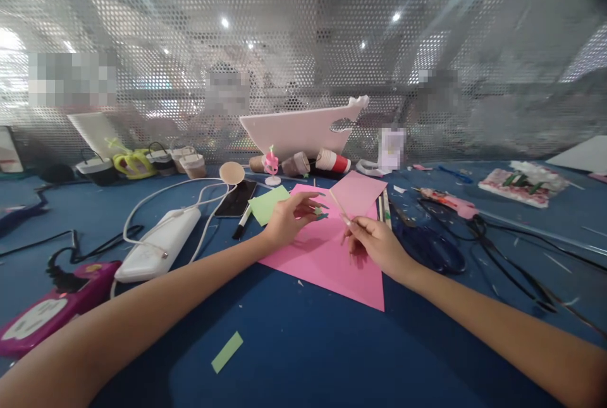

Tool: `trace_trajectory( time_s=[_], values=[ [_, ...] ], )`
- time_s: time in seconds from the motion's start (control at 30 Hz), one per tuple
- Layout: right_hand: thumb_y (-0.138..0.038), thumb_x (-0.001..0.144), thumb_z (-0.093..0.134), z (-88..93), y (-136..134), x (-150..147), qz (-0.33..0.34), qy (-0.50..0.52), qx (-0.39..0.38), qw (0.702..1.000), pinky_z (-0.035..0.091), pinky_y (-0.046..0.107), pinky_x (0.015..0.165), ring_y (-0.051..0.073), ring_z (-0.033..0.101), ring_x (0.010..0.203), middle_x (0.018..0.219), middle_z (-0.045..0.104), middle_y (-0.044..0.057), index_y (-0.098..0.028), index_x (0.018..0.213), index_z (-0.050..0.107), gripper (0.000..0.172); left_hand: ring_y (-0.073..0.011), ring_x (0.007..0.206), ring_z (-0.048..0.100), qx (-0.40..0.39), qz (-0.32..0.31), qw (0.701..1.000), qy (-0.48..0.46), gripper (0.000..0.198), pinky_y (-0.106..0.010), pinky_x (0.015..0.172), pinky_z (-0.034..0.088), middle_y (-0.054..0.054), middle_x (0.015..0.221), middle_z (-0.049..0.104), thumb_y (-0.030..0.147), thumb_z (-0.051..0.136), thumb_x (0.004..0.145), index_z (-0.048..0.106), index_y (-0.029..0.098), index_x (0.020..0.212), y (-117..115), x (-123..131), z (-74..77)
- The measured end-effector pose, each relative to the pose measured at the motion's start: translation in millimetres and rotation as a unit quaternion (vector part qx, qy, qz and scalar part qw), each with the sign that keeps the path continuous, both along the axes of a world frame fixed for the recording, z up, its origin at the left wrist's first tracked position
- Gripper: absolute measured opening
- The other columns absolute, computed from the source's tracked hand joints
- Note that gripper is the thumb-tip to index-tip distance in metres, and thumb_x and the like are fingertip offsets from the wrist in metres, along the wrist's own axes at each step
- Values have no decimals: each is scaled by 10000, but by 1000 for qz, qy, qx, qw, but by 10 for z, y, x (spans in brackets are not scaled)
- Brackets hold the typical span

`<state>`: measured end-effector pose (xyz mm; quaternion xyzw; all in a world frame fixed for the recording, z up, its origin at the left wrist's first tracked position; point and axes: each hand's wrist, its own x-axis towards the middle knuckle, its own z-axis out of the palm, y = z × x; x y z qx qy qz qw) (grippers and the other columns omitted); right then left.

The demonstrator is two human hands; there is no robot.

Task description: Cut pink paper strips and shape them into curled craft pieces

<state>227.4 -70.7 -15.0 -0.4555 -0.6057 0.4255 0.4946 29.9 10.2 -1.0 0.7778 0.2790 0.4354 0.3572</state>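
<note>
My left hand (294,213) hovers over a bright pink paper sheet (327,269), its fingers curved. A small green paper piece (318,210), perhaps star-shaped, is pinched at its fingertips. Facing it, my right hand (372,240) grips a thin pale stick (337,200) between thumb and fingers, the tip pointing up and left. Under the stick lies a lighter pink sheet (360,191) on the bright one. Left of my left hand is a light green sheet (268,204). A cut green strip (227,352) lies near the front of the blue table (294,357).
At left are a white power bank (161,243) with cables, a purple power strip (57,307), a phone (236,199) and a marker (242,223). A glue gun (448,203) and dark blue scissors (434,248) lie right. Paper cups (333,160) and white foam board (298,133) stand behind.
</note>
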Motion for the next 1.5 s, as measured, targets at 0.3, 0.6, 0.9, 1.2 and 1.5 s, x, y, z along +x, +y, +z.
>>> trace_trajectory(
  time_s=[0.3, 0.6, 0.9, 1.2, 1.5],
  values=[
    [-604, 827, 528, 5, -6, 3, 11, -2, -4, 1000, 423, 232, 358, 117, 555, 366, 498, 578, -11, -182, 692, 554, 444, -124, 819, 599, 82, 15, 996, 36, 357, -287, 799, 551, -47, 959, 567, 139, 591, 793, 648, 226, 1134, 69, -2, -14],
    [-636, 808, 526, 6, -2, 0, 19, 4, -15, 1000, 429, 240, 344, 125, 555, 357, 495, 579, -10, -182, 700, 556, 468, -157, 817, 621, 73, 22, 996, 55, 173, -310, 780, 537, -68, 925, 639, 163, 630, 784, 697, 180, 942, 105, -15, -23],
    [-649, 791, 541, -15, 21, 12, 0, -10, -8, 1000, 431, 232, 361, 124, 567, 381, 507, 585, -5, -169, 711, 564, 487, -129, 694, 599, 73, 25, 991, 107, 167, -302, 705, 533, -36, 787, 657, 198, 641, 771, 696, 146, 920, 125, -18, -68],
    [-678, 749, 573, 37, 14, -20, -16, 29, -37, 999, 449, 248, 359, 148, 583, 374, 502, 629, 17, -183, 751, 534, 497, -149, 787, 606, 210, -26, 956, 203, 146, -285, 743, 496, -48, 855, 673, 250, 591, 855, 673, 157, 932, 0, -23, 16],
    [-643, 673, 682, 57, 24, -13, -51, 99, -27, 993, 557, 345, 597, 230, 700, 640, 671, 716, 77, -205, 696, 530, 464, -199, 955, 592, 265, -54, 924, 270, 225, -327, 850, 488, -89, 975, 661, 221, 466, 916, 633, 163, 1055, -16, -19, 14]
  ],
)
